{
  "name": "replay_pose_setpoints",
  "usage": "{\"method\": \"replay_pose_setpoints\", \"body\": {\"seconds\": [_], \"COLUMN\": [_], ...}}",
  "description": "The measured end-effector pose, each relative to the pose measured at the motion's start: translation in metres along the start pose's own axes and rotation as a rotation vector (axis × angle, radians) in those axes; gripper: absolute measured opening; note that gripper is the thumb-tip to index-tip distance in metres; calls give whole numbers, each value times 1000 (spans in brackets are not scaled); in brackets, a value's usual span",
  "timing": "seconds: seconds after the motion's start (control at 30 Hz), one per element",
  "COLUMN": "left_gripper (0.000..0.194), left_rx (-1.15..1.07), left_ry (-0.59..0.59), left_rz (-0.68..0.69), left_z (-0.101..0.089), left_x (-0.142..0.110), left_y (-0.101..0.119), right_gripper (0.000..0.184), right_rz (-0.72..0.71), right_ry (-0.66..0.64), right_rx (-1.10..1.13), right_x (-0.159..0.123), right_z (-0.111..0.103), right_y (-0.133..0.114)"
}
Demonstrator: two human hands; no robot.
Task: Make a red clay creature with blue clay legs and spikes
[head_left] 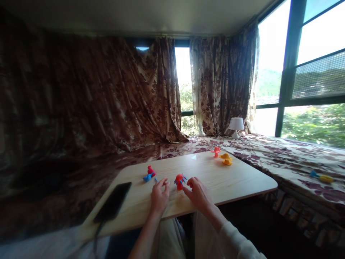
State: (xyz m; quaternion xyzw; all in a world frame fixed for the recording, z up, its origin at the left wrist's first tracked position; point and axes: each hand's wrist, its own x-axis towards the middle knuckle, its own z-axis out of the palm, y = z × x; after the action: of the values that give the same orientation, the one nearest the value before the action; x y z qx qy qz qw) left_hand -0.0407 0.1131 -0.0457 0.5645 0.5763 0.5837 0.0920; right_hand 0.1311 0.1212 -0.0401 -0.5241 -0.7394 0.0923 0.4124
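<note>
The red figure with blue prongs [179, 181] looked top-heavy, its spread upper part wider than its base, so a sideways nudge from either hand could have tipped it over. The right hand [198, 194] posed the greater risk, as its thumb tip was so close to the base that a small slip could have pushed or toppled the figure. A prong caught by a fingertip might also have come loose or swung the whole figure round. On the other side, the small blue bit [156, 179] lay just beside the left hand [160, 197], where a careless sweep could have flicked it towards the blue piece [148, 177] and the crimson piece [151, 170], or off the tabletop [202, 169]. The cable [97, 233] hung over the near edge, and a snag on it could have dragged the dark device [113, 201].

The red figure stood upright between the two hands, nearer the tabletop's near edge than its far one. The left fingers were loosely curled, thumb and forefinger slightly apart, with a gap between them and the figure. The right fingers were parted too, bent towards it; whether the thumb touched it could not be told.
</note>
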Motion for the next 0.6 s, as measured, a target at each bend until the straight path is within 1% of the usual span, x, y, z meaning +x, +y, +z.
{"method": "replay_pose_setpoints", "body": {"seconds": [0.13, 0.23, 0.4, 0.6], "left_gripper": [34, 38, 40, 40], "left_rx": [-56, -75, -87, -84], "left_ry": [-30, -48, -69, -77], "left_rz": [-55, -87, -103, -111], "left_z": [1, 1, 0, -1], "left_x": [1, 1, 2, 2], "left_y": [0, 0, 0, 2], "right_gripper": [14, 14, 12, 13], "right_rz": [20, 42, 27, 29], "right_ry": [1, 0, 6, -11], "right_rx": [-50, -68, -71, -79], "right_x": [2, 3, 2, 1], "right_z": [1, 4, 6, 4], "right_y": [-3, -2, 2, -1]}}
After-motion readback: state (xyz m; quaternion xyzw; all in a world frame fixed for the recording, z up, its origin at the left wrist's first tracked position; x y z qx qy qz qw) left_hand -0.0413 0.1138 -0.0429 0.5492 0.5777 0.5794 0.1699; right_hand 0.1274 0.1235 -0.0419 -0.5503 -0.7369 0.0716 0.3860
